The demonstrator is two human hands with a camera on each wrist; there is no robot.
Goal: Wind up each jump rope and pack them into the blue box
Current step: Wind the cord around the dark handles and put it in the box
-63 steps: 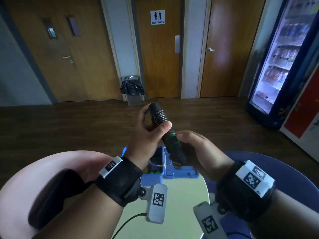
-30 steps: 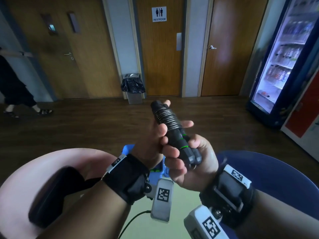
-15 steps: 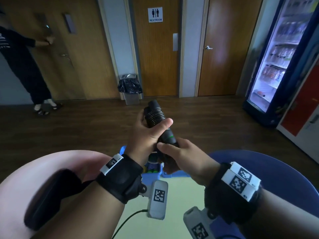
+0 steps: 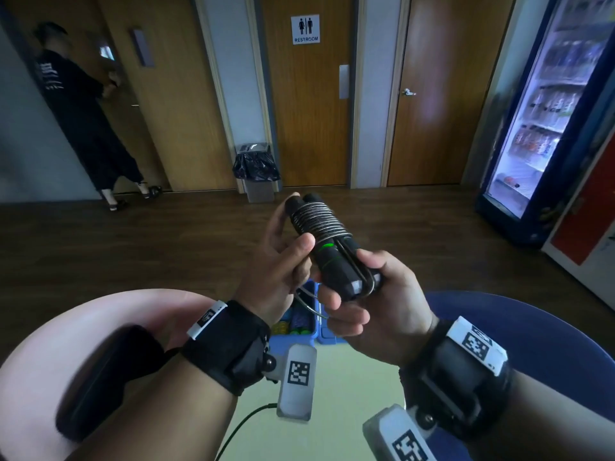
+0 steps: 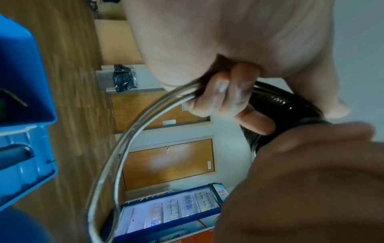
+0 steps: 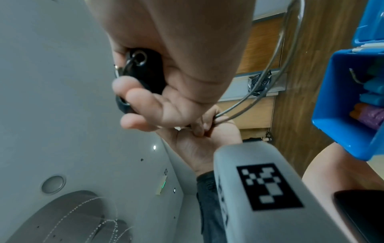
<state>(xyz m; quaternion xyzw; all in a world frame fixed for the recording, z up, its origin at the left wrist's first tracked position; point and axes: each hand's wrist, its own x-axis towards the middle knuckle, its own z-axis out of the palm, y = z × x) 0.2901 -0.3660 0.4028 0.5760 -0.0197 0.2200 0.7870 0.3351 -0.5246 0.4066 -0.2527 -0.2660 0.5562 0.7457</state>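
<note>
Two black handles [image 4: 327,247] lie side by side, bound by tight turns of cable, so the jump rope stays one compact bundle. The right hand [image 4: 376,304] curls round their near ends; the left hand [image 4: 283,257] pinches the last loose loop of cable [image 5: 124,139], probably to tuck it in. All this hangs in mid-air above the tabletop [image 4: 349,387], near its far edge, where the blue box [image 6: 340,131] sits open with room beside the ropes already inside.
</note>
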